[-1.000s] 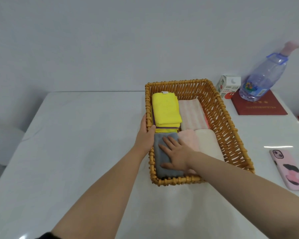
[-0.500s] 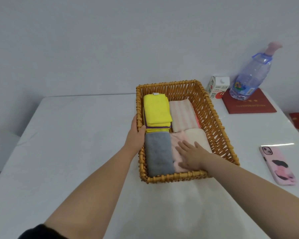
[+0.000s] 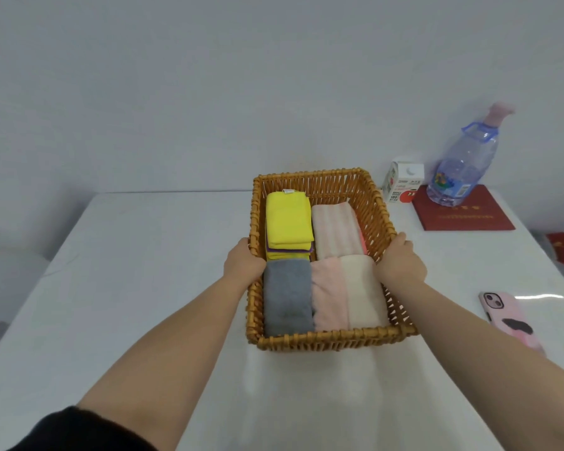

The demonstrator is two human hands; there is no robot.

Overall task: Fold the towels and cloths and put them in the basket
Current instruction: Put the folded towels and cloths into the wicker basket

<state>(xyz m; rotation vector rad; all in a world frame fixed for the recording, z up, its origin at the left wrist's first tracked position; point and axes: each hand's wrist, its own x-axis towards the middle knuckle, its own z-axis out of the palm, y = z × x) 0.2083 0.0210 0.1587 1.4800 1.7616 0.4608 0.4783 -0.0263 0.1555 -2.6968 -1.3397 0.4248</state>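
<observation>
Packing looks done: yellow cloth stack [image 3: 288, 219], grey towel [image 3: 287, 294] and pink towels [image 3: 329, 292] lie folded in the rectangular woven wicker basket [image 3: 332, 336], left hand [image 3: 243, 265] in a closed grip on its nine-o'clock rim, right hand [image 3: 402, 262] likewise at three o'clock, so a level lift seems next.

Blk sleeve [image 3: 75, 429] (L upper arm [image 3: 118, 395])

From my remote feed I see the wicker basket [image 3: 326, 340] sitting on the white tabletop [image 3: 144, 271], packed with folded laundry. A yellow stack [image 3: 287, 219] and a striped pink towel [image 3: 336, 229] fill the far row. A grey towel [image 3: 287, 294], a pink towel [image 3: 328, 294] and a cream towel [image 3: 362, 291] lie side by side nearest me.
</observation>
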